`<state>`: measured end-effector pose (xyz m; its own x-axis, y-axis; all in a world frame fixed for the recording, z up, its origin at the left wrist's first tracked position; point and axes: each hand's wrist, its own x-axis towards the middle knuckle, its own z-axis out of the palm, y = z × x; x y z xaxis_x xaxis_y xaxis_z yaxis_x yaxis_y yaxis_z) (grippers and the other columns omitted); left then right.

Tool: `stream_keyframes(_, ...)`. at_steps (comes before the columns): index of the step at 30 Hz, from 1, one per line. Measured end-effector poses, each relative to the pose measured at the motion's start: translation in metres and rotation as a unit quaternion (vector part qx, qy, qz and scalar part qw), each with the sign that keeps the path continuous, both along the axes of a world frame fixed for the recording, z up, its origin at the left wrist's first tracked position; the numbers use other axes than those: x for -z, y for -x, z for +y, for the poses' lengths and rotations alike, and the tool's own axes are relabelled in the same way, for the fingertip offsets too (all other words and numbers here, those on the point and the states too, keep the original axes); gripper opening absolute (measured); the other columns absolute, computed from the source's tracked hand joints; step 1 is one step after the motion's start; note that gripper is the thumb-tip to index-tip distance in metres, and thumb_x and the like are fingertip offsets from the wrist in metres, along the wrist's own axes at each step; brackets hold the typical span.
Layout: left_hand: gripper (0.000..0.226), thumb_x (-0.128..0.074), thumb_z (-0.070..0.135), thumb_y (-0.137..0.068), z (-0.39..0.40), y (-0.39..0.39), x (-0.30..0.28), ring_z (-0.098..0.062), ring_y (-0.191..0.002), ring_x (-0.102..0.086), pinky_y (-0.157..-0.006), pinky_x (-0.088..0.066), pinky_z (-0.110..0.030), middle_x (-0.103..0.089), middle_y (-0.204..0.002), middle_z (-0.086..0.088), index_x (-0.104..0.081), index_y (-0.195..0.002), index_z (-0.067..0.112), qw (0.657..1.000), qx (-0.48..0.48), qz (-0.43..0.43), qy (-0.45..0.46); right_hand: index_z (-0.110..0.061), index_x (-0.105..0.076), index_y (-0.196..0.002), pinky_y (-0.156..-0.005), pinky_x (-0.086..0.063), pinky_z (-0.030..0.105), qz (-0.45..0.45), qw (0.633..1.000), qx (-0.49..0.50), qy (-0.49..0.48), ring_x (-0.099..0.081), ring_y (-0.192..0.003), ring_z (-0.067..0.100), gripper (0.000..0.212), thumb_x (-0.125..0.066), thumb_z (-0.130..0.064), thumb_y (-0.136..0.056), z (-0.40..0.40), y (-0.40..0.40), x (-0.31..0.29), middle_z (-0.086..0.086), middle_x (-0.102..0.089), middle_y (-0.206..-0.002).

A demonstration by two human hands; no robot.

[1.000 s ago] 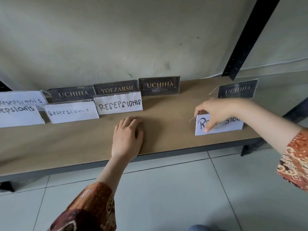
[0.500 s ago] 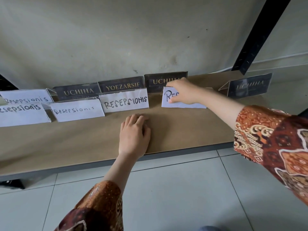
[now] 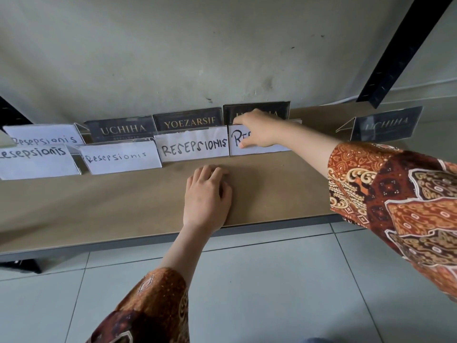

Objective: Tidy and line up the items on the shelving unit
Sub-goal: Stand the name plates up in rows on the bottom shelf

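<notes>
A white handwritten sign (image 3: 257, 147) is gripped by the right hand (image 3: 257, 129), thumb on its face and fingers curled over its top edge; only the letters "RE" are legible, the rest being covered by the hand. The sign is set upright on the shelf board (image 3: 272, 189), its left edge touching the "RESEPSIONIS" capital-letter card (image 3: 194, 147). Directly behind the held sign a dark nameplate (image 3: 256, 110) is seen, its gold lettering largely hidden by the hand. To the left of the held sign, in the back row, the "YOEZARSIF" plate (image 3: 189, 121) and an "UCHIHA" plate (image 3: 122, 129) are shown; in front of them a lower-case "Resepsionis" card (image 3: 121, 157) stands. Two further white cards (image 3: 37, 154) lie farther left, one cut off by the frame edge. Well to the right of the held sign, a tilted "UCHIHA" holder (image 3: 385, 123) stands alone, its text faint behind glare. The left hand (image 3: 206, 194) is laid flat on the board in front of the held sign, fingers relaxed and together. Patterned sleeves (image 3: 395, 201) are partly cropped.
</notes>
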<state>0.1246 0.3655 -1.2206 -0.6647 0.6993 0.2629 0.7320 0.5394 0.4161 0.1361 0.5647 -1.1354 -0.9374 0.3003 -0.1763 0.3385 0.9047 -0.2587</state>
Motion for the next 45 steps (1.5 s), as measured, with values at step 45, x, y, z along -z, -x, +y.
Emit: stream_keyframes(45, 0.032, -0.042, 0.019, -0.084, 0.053, -0.044, -0.011, -0.021, -0.1, -0.055, -0.094, -0.035, -0.03, -0.063, -0.109, 0.002, -0.065, -0.106, 0.017, 0.994, 0.106, -0.014, -0.016, -0.014, -0.06, -0.112, -0.106, -0.027, 0.046, 0.295, 0.929, 0.139, -0.174, -0.053, -0.107, 0.032, 0.026, -0.057, -0.016, -0.087, 0.084, -0.089, 0.015, 0.009, -0.058, -0.113)
